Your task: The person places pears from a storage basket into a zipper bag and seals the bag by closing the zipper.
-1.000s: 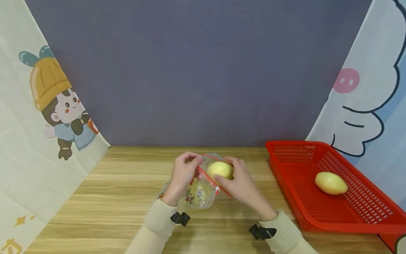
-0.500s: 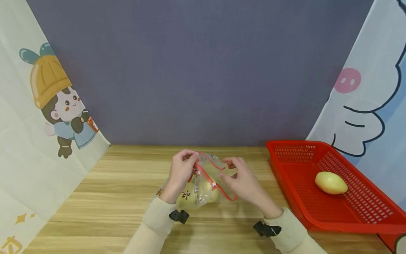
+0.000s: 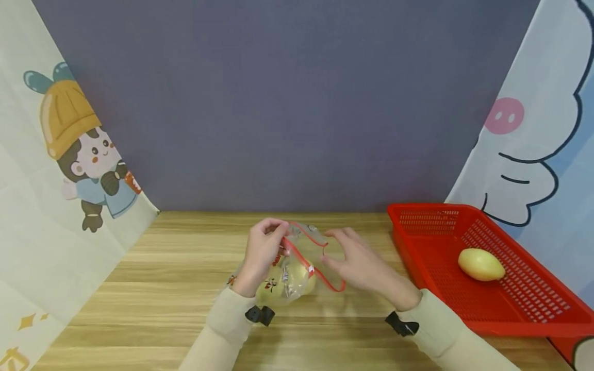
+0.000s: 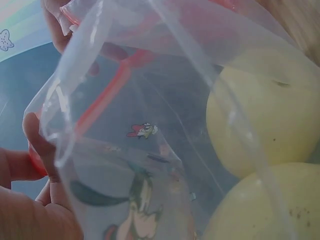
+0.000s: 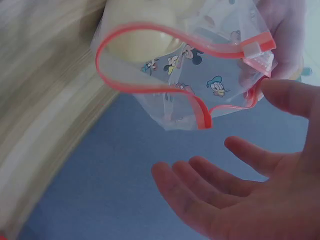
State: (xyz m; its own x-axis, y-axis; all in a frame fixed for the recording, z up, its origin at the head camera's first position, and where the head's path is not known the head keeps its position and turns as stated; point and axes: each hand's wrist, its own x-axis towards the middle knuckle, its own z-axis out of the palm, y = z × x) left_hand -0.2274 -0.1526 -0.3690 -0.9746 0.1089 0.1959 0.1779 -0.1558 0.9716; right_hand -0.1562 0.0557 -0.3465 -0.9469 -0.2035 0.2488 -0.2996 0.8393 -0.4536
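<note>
1. Bag [image 3: 291, 281], clear and soft, sits on the wooden table [image 3: 185, 268] in front of the person, between the two hands. At least two pale yellow fruits [image 4: 262, 115] are inside, side by side. Their weight seems to hold the bag down.
2. Its mouth points to the right and a bit up, toward the right hand [image 3: 357, 260]. Its long way runs across the table, with the bottom end on the left. Red strips [image 3: 297, 252] edge the mouth, with a small white tab [image 3: 311, 269] on the near one. Which way the bagged fruits point is hard to tell.
3. The left hand [image 3: 262, 247] pinches the lip of the bag with thumb and fingers. I think this keeps the floppy mouth wide.
4. The right hand grips nothing. Its fingers are bent a little and spread, just beside the mouth. I cannot tell if a fingertip touches the plastic.
5. A red basket [image 3: 520, 328] is on the right, likely put there for an easy reach. One lone fruit [image 3: 481, 265] lies on its floor, its long way mostly left to right, the right end a bit nearer the person.
6. Behind is a dark wall [image 3: 297, 103].
</note>
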